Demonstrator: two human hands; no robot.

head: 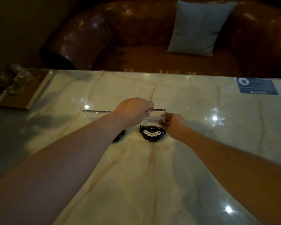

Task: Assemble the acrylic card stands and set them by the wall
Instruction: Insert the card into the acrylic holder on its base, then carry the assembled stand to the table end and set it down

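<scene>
A clear acrylic panel (158, 114) stands upright over a black round base (152, 133) with white button labels, at the middle of the marble table (152, 176). My left hand (133, 111) grips the panel's top left edge. My right hand (173, 123) pinches its right edge low down. A second acrylic panel (96, 113) stands to the left on another black base (119, 137), which my left forearm mostly hides.
A gold tray (28, 93) with clear wrappers sits at the table's far left corner. A blue card (257, 86) lies flat at the far right. Behind the table stands a brown leather sofa (144, 38) with a grey cushion (199, 26).
</scene>
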